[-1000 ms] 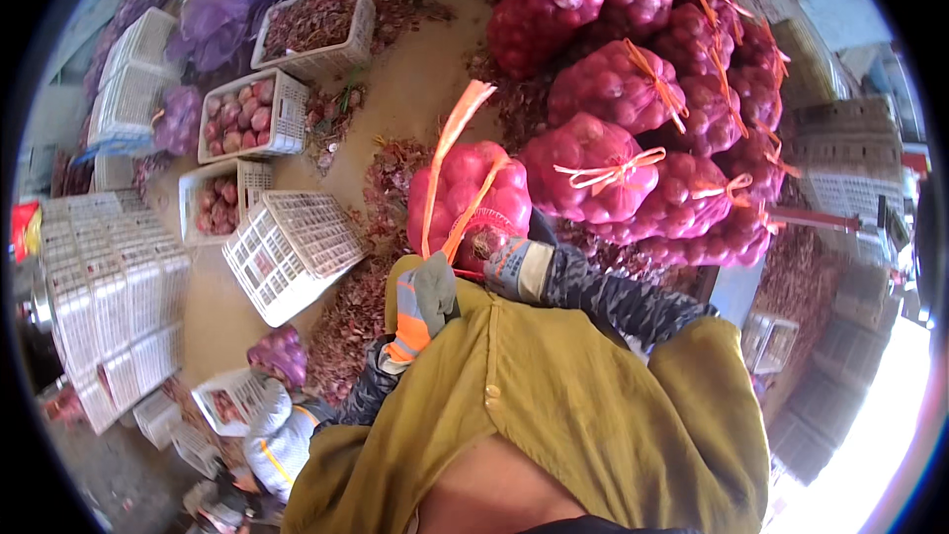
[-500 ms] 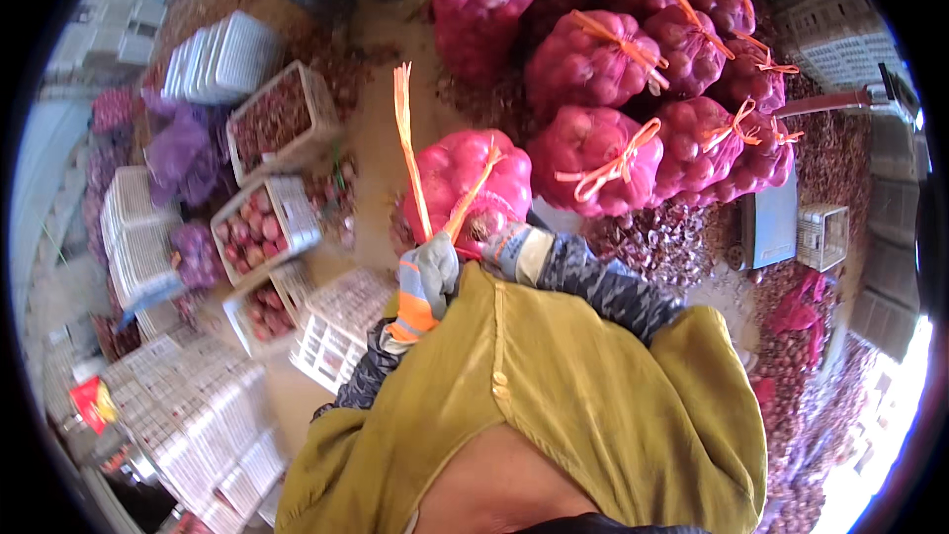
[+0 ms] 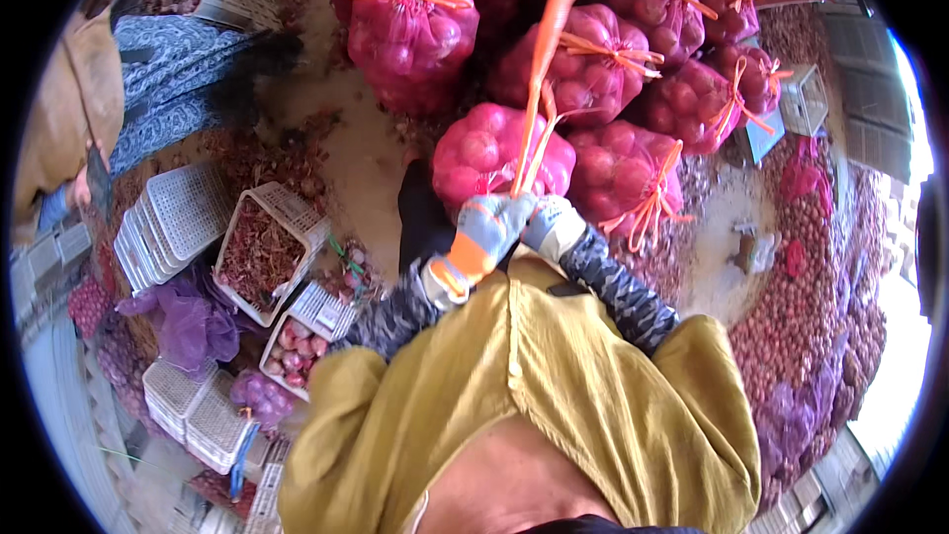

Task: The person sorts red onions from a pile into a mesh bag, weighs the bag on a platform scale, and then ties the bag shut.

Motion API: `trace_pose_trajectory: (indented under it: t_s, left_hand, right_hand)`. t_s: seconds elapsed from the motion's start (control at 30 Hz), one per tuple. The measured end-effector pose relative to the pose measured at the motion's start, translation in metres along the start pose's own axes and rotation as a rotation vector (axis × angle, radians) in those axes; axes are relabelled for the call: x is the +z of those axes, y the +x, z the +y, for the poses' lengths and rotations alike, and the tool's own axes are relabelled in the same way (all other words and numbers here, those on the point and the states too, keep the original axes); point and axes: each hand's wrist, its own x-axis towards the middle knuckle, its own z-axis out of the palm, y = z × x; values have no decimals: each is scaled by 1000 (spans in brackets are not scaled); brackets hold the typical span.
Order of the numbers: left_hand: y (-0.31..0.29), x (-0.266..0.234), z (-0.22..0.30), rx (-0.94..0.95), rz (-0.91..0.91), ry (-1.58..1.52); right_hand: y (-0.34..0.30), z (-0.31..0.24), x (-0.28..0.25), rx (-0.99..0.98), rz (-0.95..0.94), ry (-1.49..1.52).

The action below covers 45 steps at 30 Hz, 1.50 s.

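Observation:
Both my hands wear grey-blue and orange work gloves and meet in front of my body at the gathered neck of a red mesh onion sack (image 3: 473,156). My left hand (image 3: 486,232) is closed round the neck, with the base of an orange plastic tie (image 3: 544,54) in its grip. The tie's long ends stand up over the sack. Pressed close beside it, my right hand (image 3: 552,225) is also closed on the sack's neck; its fingertips are partly hidden. The sack touches a tied onion sack (image 3: 623,168) on its right.
Several tied onion sacks (image 3: 413,40) stand ahead. At left are a crate of onion skins (image 3: 314,225), a crate of onions (image 3: 297,351), stacked white crates (image 3: 183,222) and a purple mesh bag (image 3: 188,321). Another person (image 3: 74,99) stands far left. Loose onions (image 3: 781,376) cover the right.
The sack in my hands has moved forward and right, up against the other sacks. My view has turned left, and the other person shows more fully.

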Motion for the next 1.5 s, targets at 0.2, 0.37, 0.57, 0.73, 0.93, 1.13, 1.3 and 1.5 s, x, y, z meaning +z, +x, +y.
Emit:
trace_pose_trajectory:
  t_s: [0.2,0.37,0.57,0.73,0.93,1.13,1.3,1.5]
  left_hand:
    - [24,-61,62,-127,-75,-225]
    - [31,-51,65,-255,-32,83]
    - [28,-50,82,-465,-160,45]
    - [59,-57,107,-530,-300,22]
    - [62,-46,181,-479,-308,297]
    - [106,-52,160,-408,-281,277]
    - [124,-71,169,-390,-288,288]
    - [130,-49,171,-56,-710,454]
  right_hand:
    - [25,-52,-20,-102,20,105]
    - [30,-61,10,28,-77,198]
    - [21,-52,16,62,-88,234]
    - [20,-51,-7,43,100,190]
    - [32,-74,-51,91,90,182]
    - [87,-58,-30,94,299,191]
    - [85,-74,-24,250,564,394]
    - [66,-122,-62,496,946,741]
